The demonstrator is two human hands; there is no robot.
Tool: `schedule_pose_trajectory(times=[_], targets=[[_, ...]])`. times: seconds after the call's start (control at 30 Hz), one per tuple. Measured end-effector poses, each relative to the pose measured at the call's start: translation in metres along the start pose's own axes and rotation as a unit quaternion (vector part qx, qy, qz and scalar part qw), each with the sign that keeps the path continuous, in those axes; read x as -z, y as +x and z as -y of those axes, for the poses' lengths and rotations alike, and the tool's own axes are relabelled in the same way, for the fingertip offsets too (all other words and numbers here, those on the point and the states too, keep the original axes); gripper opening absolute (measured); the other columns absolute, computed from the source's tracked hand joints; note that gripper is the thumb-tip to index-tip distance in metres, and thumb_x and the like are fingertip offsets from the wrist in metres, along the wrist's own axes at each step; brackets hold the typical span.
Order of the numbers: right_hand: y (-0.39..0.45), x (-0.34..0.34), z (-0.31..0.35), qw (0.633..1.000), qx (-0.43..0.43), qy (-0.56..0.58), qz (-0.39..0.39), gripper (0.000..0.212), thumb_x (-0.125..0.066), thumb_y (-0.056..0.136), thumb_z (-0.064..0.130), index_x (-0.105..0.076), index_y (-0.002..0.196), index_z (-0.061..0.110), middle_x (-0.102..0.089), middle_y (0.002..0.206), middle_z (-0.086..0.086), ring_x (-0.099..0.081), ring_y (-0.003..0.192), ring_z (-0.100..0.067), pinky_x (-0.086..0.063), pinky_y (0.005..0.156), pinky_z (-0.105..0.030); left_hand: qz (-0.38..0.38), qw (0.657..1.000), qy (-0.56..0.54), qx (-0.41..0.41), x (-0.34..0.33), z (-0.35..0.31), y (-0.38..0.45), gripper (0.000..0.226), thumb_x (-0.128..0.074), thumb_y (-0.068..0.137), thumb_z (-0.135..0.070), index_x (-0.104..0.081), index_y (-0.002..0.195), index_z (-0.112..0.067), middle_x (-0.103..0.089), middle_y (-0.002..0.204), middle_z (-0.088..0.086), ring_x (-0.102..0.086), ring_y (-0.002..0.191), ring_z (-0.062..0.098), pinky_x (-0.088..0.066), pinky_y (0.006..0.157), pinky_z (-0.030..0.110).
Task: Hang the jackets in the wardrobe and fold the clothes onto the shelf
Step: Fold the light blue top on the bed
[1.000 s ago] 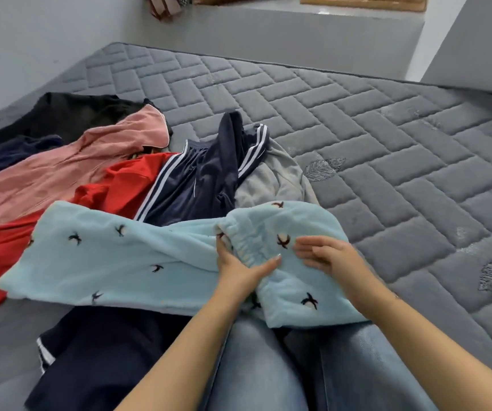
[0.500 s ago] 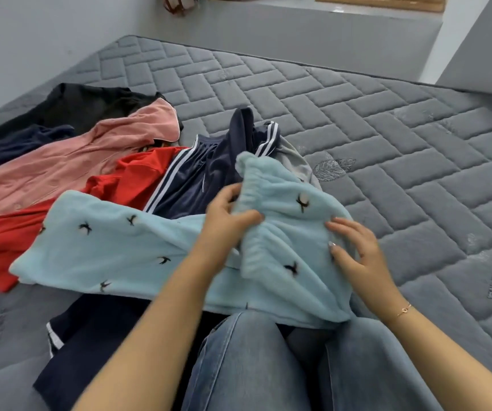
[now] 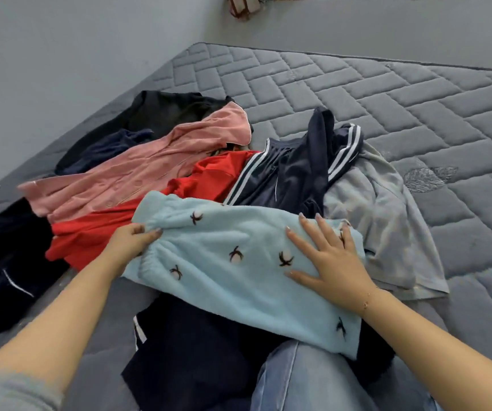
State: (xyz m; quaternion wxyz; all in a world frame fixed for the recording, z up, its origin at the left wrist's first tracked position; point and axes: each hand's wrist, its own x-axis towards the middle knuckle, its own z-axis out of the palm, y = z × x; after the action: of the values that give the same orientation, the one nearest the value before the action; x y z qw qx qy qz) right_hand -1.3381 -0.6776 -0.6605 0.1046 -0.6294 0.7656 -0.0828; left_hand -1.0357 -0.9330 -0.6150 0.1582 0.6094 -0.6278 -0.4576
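Light blue fleece trousers [image 3: 238, 268] with dark bird prints lie folded across my lap and the mattress. My left hand [image 3: 130, 243] grips their elastic waistband at the left end. My right hand [image 3: 329, 262] lies flat on the right part of the fleece, fingers spread. Behind them is a heap of clothes: a pink garment [image 3: 149, 170], a red one [image 3: 96, 229], navy trousers with white stripes [image 3: 298, 170], a grey top [image 3: 387, 221] and a black jacket [image 3: 164, 114].
Everything lies on a grey quilted mattress [image 3: 387, 93] against a grey wall [image 3: 60, 54]. More dark navy clothing [image 3: 197, 345] sits under the blue fleece by my denim-clad knee [image 3: 313, 378], and a dark piece [image 3: 4, 262] lies far left.
The waistband end was lifted and carried over to the left, so the blue trousers now lie folded in half. My right hand moved onto the fold and flattened. The camera swung left.
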Motion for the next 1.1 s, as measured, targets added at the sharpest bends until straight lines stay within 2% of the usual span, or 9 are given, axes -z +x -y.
schedule_pose_trajectory(times=[0.13, 0.27, 0.37, 0.53, 0.73, 0.83, 0.9, 1.0, 1.1], targets=[[0.020, -0.012, 0.008, 0.999, -0.026, -0.007, 0.033, 0.075, -0.013, 0.082, 0.081, 0.008, 0.149, 0.052, 0.002, 0.163, 0.015, 0.003, 0.151, -0.017, 0.005, 0.119, -0.052, -0.065, 0.994, 0.086, 0.017, -0.029, 0.040, 0.014, 0.035, -0.048, 0.101, -0.031, -0.055, 0.112, 0.002, -0.058, 0.102, 0.012, -0.053, 0.091, 0.025, -0.041, 0.075, 0.037], [0.024, -0.011, 0.009, 1.000, -0.027, -0.008, 0.004, 0.073, -0.015, 0.085, 0.078, -0.009, 0.151, 0.047, -0.014, 0.162, 0.011, -0.017, 0.148, -0.020, -0.006, 0.117, -0.049, -0.192, 0.971, 0.058, -0.132, -0.029, 0.024, 0.011, 0.021, -0.037, 0.104, -0.032, -0.043, 0.096, -0.014, -0.051, 0.081, -0.005, -0.047, 0.081, 0.020, -0.027, 0.068, 0.031], [0.030, -0.008, 0.018, 0.998, 0.023, 0.028, -0.044, 0.063, -0.023, 0.095, 0.062, -0.028, 0.152, 0.034, -0.027, 0.159, 0.003, -0.027, 0.145, -0.022, -0.012, 0.119, -0.045, -0.255, 0.936, 0.115, -0.214, 0.000, 0.015, 0.031, 0.023, -0.036, 0.102, -0.037, -0.040, 0.090, -0.018, -0.054, 0.079, -0.001, -0.048, 0.073, 0.025, -0.029, 0.064, 0.035], [0.054, -0.005, 0.039, 0.988, 0.048, 0.102, -0.101, 0.050, -0.044, 0.100, 0.038, -0.047, 0.144, 0.013, -0.042, 0.150, -0.008, -0.038, 0.139, -0.025, -0.014, 0.122, -0.038, -0.154, 0.962, 0.218, -0.059, 0.016, 0.050, 0.062, 0.034, -0.040, 0.104, -0.027, -0.051, 0.099, 0.005, -0.058, 0.104, 0.033, -0.055, 0.099, 0.046, -0.035, 0.075, 0.043], [0.041, 0.010, 0.007, 0.955, -0.071, 0.234, -0.166, 0.028, -0.064, 0.091, 0.027, -0.068, 0.115, 0.013, -0.066, 0.111, 0.003, -0.057, 0.103, -0.013, -0.040, 0.095, -0.028, -0.077, 0.996, 0.023, 0.025, 0.008, 0.055, 0.053, 0.043, -0.064, 0.091, -0.040, -0.047, 0.119, -0.012, -0.057, 0.125, 0.011, -0.054, 0.109, 0.025, -0.042, 0.090, 0.037], [0.030, 0.015, -0.016, 0.961, -0.058, 0.256, -0.090, 0.019, -0.065, 0.088, 0.035, -0.071, 0.095, 0.019, -0.070, 0.093, 0.012, -0.063, 0.091, -0.013, -0.046, 0.088, -0.032, -0.037, 0.999, 0.004, -0.028, 0.002, 0.053, 0.041, 0.057, -0.076, 0.084, -0.025, -0.047, 0.131, -0.012, -0.059, 0.127, 0.006, -0.057, 0.115, 0.023, -0.046, 0.100, 0.044], [0.030, 0.018, -0.015, 0.957, -0.064, 0.274, -0.070, 0.023, -0.066, 0.079, 0.047, -0.065, 0.081, 0.024, -0.066, 0.077, 0.014, -0.060, 0.079, -0.005, -0.043, 0.077, -0.019, -0.068, 0.994, 0.007, -0.085, 0.006, 0.049, 0.032, 0.034, -0.073, 0.086, -0.022, -0.057, 0.116, -0.022, -0.066, 0.112, 0.001, -0.062, 0.107, 0.022, -0.050, 0.093, 0.042], [0.041, 0.018, -0.006, 0.934, -0.086, 0.296, -0.180, 0.028, -0.078, 0.068, 0.044, -0.063, 0.087, 0.031, -0.065, 0.083, 0.023, -0.055, 0.085, 0.011, -0.036, 0.076, -0.002, -0.139, 0.975, 0.030, -0.170, 0.030, 0.037, 0.036, 0.020, -0.072, 0.086, -0.021, -0.062, 0.094, -0.037, -0.069, 0.096, -0.007, -0.064, 0.093, 0.018, -0.051, 0.080, 0.035], [0.060, 0.014, 0.005, 0.933, -0.072, 0.270, -0.226, 0.033, -0.077, 0.067, 0.052, -0.064, 0.091, 0.033, -0.063, 0.090, 0.020, -0.052, 0.089, 0.005, -0.032, 0.086, -0.007, -0.202, 0.957, 0.115, -0.172, 0.054, 0.038, 0.051, 0.025, -0.067, 0.088, -0.026, -0.062, 0.112, -0.020, -0.064, 0.114, 0.009, -0.060, 0.105, 0.028, -0.049, 0.089, 0.046]])
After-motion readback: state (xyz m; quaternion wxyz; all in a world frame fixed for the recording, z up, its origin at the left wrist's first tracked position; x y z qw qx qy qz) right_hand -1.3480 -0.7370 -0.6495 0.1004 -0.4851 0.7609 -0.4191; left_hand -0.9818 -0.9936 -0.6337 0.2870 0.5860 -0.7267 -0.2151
